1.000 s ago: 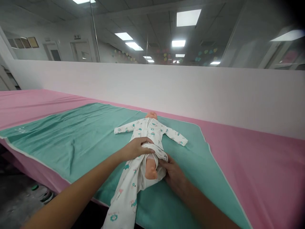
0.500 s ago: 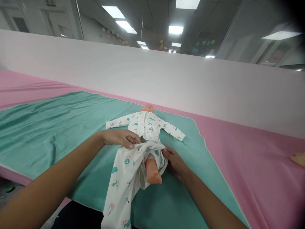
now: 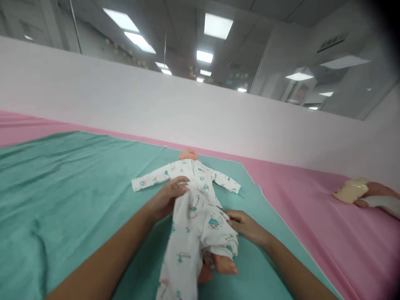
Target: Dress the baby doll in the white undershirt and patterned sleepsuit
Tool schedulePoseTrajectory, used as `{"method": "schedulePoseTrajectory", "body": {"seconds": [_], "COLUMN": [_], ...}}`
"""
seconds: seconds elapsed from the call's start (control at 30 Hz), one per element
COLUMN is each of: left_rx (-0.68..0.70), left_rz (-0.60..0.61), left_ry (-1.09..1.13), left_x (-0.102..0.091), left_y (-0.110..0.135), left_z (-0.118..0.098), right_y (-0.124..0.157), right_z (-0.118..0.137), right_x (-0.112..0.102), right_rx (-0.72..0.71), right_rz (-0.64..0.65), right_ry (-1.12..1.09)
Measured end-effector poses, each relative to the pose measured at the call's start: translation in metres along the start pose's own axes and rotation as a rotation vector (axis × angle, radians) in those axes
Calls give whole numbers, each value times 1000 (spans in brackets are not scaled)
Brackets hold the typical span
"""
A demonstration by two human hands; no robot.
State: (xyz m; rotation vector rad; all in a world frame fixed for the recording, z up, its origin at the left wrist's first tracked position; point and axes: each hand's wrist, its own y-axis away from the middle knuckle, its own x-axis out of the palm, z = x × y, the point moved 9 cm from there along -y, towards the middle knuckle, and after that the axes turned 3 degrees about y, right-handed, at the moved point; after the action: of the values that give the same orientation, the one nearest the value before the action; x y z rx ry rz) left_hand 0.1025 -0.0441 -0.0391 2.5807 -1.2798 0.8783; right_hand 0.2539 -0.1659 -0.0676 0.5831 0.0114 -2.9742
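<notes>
A baby doll (image 3: 188, 154) lies on its back on a green cloth (image 3: 93, 179), head away from me. It wears a white printed long-sleeved top (image 3: 204, 179) with the sleeves spread out. Matching white pants (image 3: 187, 233) cover its lower body. My left hand (image 3: 170, 198) grips the waist edge at the left, fingers curled over the fabric. At the right side of the waist, my right hand (image 3: 245, 225) pinches the pants. One foot (image 3: 225, 264) sticks out below the bunched right leg, and another foot (image 3: 205, 273) shows beside it. The left pant leg hangs long toward me.
Pink sheeting (image 3: 296, 187) lies under the green cloth. A white wall (image 3: 175, 108) with glass above stands behind. To the right is a cream-coloured object (image 3: 351, 190) with dark marks, beside a skin-toned shape (image 3: 379, 189) and white material, unclear at the frame edge.
The pants' waist has moved up the doll's body, from around the legs to the top's lower edge. A second foot has come into sight. The view has turned right.
</notes>
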Motion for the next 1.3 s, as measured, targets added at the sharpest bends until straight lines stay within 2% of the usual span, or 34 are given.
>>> {"method": "schedulePoseTrajectory", "body": {"seconds": [0.07, 0.13, 0.2, 0.3, 0.37, 0.47, 0.57, 0.63, 0.7, 0.77, 0.87, 1.0, 1.07, 1.13, 1.2, 1.27, 1.3], "left_rx": [-13, -4, 4, 7, 13, -43, -169, -216, -191, -102, 24, 32, -4, -64, -167, -264, -277], "left_rz": [77, 85, 56, 56, 78, 100, 164, 215, 208, 134, 47, 21, 29, 99, 231, 326, 328], "left_ry": [6, -11, -43, -63, -59, -171, -555, -762, -722, -482, -169, -113, -148, -243, -389, -507, -516], "left_x": [12, 17, 15, 13, 12, 12, 20, 26, 32, 33, 29, 27, 25, 27, 32, 35, 35], "left_y": [3, 6, 9, 10, 11, 14, 22, 27, 27, 25, 21, 21, 22, 26, 32, 38, 38], "left_z": [3, 3, 2, 2, 1, 0, 6, 9, 9, 5, 1, 4, 4, 4, 9, 17, 18], "right_y": [-2, -10, -26, -51, -63, -71, -67, -65, -65, -64, -60, -48, -45, -46, -46, -45, -44], "right_z": [26, 52, 69, 72, 64, 47, 35, 36, 40, 45, 50, 56, 55, 53, 51, 51, 51], "right_x": [-11, -9, 13, 59, 72, 62, 42, 31, 30, 36, 56, 85, 90, 81, 67, 62, 61], "right_rx": [-66, -101, -92, -18, 4, -31, -92, -142, -169, -170, -133, -82, -57, -43, -48, -48, -47], "right_rz": [-135, -167, -48, 185, 159, -31, -195, -263, -273, -227, -74, 213, 258, 130, -49, -124, -132], "right_ry": [96, 125, 127, 109, 3, -280, -515, -564, -540, -494, -433, -368, -330, -350, -415, -458, -461]}}
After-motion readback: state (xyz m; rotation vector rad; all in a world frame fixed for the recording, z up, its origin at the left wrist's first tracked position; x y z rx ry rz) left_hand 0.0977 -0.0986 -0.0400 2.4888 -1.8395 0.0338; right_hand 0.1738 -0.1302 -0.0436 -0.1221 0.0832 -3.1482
